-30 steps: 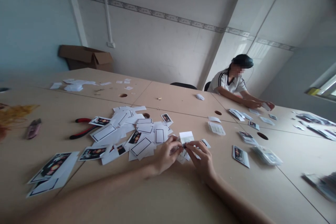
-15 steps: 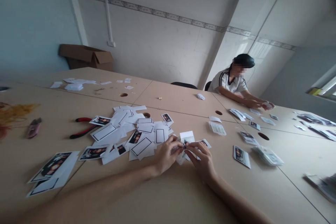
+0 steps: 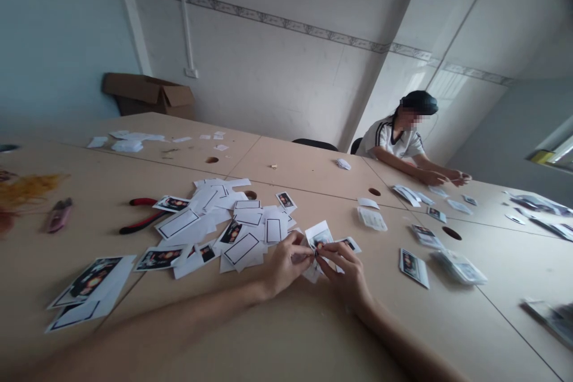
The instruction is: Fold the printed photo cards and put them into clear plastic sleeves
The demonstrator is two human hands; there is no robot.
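Note:
Close together over the table, my left hand (image 3: pixel 286 265) and my right hand (image 3: pixel 347 271) are both closed, fingertips almost meeting. A printed card (image 3: pixel 319 230) with a white upper part stands tilted up behind my fingers. Below them shows a piece of crumpled clear plastic (image 3: pixel 312 274), seemingly a small bag. Both hands pinch at the place where card and plastic meet; my fingers hide how one sits against the other. Left of my left hand spreads a pile of cards (image 3: pixel 242 249), some with black frames, some with dark pictures. One more picture card (image 3: pixel 350 243) lies just behind my right hand.
Red-handled pliers (image 3: pixel 141 224) and a pink cutter (image 3: pixel 59 215) lie at left. Clear packets (image 3: pixel 459 267) and cards are at right. A co-worker (image 3: pixel 398 137) sits at the far right, hands together. A cardboard box (image 3: pixel 147 95) stands behind the table (image 3: pixel 224 334).
The card between my hands has tilted, and more of its dark picture shows. My hands stay in nearly the same place. The co-worker's hands have shifted slightly.

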